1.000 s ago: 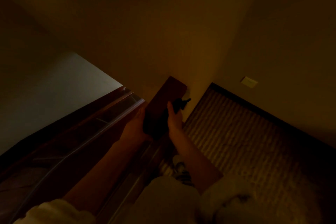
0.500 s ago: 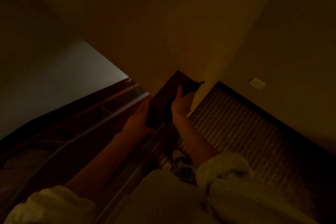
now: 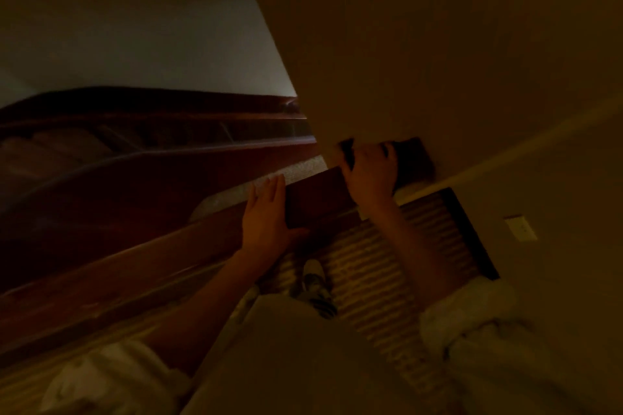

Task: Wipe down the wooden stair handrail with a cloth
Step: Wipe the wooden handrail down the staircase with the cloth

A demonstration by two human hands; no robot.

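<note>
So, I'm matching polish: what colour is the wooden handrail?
The handrail looks dark reddish-brown in the dim head view.

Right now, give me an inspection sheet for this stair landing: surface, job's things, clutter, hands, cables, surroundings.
Surface: wooden handrail, dark, running from lower left up to the wall; the picture is dim and blurred.
Job's things: dark cloth, bunched under the right hand at the rail's far end.
Clutter: nothing seen.
Hands: left hand flat on the rail, fingers straight; right hand curled over the rail's end, gripping the cloth.
Cables: nothing seen.
Surroundings: pale wall; striped carpet; wall plate; a shoe below.
</note>
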